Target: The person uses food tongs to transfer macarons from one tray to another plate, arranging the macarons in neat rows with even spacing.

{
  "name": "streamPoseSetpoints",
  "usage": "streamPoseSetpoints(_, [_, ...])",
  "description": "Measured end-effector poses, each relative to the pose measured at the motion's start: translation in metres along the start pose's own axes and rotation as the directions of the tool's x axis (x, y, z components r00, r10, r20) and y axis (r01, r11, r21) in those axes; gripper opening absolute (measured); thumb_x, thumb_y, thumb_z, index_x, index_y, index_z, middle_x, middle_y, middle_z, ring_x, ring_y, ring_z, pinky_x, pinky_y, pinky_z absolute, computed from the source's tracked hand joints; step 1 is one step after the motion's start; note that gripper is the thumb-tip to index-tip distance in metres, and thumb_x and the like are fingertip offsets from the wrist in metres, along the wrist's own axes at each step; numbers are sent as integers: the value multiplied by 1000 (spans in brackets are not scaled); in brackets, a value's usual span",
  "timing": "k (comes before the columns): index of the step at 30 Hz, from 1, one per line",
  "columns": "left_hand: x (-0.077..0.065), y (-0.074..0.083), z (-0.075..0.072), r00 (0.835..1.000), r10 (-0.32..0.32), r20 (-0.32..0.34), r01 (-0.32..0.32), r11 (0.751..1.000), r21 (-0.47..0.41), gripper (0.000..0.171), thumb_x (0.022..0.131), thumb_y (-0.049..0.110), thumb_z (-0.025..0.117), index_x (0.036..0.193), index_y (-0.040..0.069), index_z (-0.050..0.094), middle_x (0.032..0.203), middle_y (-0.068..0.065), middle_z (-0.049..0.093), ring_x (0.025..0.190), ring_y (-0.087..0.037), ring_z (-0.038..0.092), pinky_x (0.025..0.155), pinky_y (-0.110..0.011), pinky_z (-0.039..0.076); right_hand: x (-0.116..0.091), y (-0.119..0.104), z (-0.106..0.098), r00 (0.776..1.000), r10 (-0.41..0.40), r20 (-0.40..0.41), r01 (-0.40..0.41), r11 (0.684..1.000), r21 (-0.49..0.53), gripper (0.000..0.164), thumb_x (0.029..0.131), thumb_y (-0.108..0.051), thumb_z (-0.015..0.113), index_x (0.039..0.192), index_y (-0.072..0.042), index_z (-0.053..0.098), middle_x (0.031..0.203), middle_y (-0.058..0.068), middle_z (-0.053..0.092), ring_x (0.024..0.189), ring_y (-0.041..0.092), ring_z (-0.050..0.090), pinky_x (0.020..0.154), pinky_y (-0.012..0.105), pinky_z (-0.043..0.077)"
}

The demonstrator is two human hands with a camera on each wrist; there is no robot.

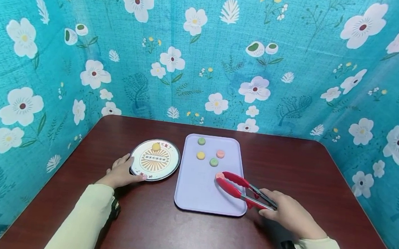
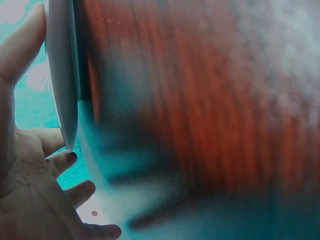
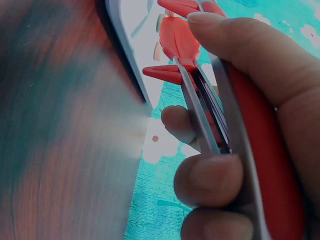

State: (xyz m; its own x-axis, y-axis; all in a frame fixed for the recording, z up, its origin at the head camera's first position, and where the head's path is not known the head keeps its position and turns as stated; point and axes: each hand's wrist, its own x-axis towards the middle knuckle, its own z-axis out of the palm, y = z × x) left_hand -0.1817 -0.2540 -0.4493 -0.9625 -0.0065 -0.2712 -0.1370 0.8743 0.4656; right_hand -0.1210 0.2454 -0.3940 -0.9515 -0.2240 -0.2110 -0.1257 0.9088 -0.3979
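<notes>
My left hand (image 1: 121,173) rests at the near-left rim of a round patterned plate (image 1: 167,169), thumb along the front edge. In the left wrist view its fingers (image 2: 82,192) are spread and fairly straight, some touching the rim. A small yellow macaron (image 1: 156,147) lies on this plate. With my right hand (image 1: 289,212) I grip red-and-silver tongs (image 1: 241,196), their handles between thumb and curled fingers. Over the lilac tray (image 1: 196,197), the red tips stand around a pink macaron (image 1: 220,175); whether they squeeze it I cannot tell.
Behind the tongs' tips, the tray also bears a pink macaron (image 1: 220,154), a yellow macaron (image 1: 200,155) and two green ones. Plate and tray stand side by side on a dark wooden table (image 1: 182,237). A blue flowered cloth (image 1: 198,61) hangs around its back and sides.
</notes>
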Motion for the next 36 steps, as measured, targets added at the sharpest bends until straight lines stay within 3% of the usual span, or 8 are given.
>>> streamPoseSetpoints(8, [2,-2,2,1000,4,-13,-5,1000,-11,115,73,65,70,151,-3,19,155,-27,12,139,-49,8,103,-74,14,3,-6,1,1000,2,-16,-2,1000,12,79,71,-41,83,136,-6,54,111,12,62,89,23,56,64,43,55])
streamPoseSetpoints(17, [-1,0,1,1000,-1,-13,0,1000,-21,113,74,63,71,151,-2,19,155,-26,12,140,-48,7,103,-73,13,7,-15,5,998,-22,-58,24,1000,20,74,71,-37,84,133,-10,57,99,6,61,81,19,54,62,39,54])
streamPoseSetpoints(36, [0,0,-1,1000,9,-12,-9,1000,-7,111,75,60,72,151,-3,21,155,-27,13,139,-48,9,103,-73,15,21,-36,6,986,-137,-89,133,990,-52,68,74,-31,83,132,-7,59,96,4,63,80,16,54,62,31,52])
